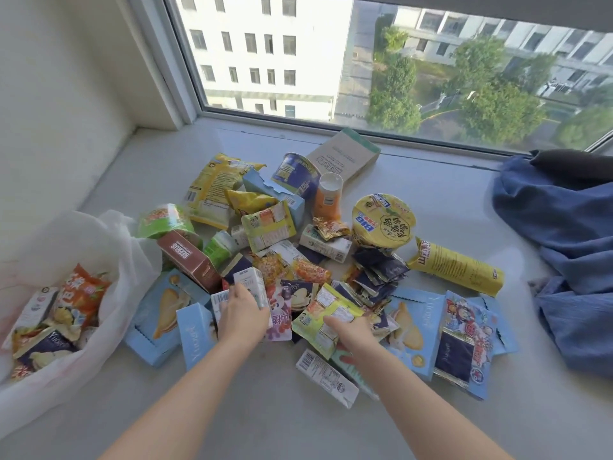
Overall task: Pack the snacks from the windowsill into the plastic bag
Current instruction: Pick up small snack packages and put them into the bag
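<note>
1. white plastic bag (132, 260) is sitting open at the left of the windowsill (232, 419), partly filled; most snacks are lying piled beside it.
2. left hand (243, 310) is curling its fingers round a small white carton (250, 283).
3. right hand (348, 332) is resting on a yellow-green packet (323, 310); whether its fingers are gripping cannot be told.
4. a pick-up seems to be in hand; next, the picks are calling for a carry leftward over the bag's mouth.

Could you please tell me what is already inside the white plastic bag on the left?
Several snack packets lie in the plastic bag: an orange packet, a dark blue packet, a white packet. Anything beneath them is covered.
</note>
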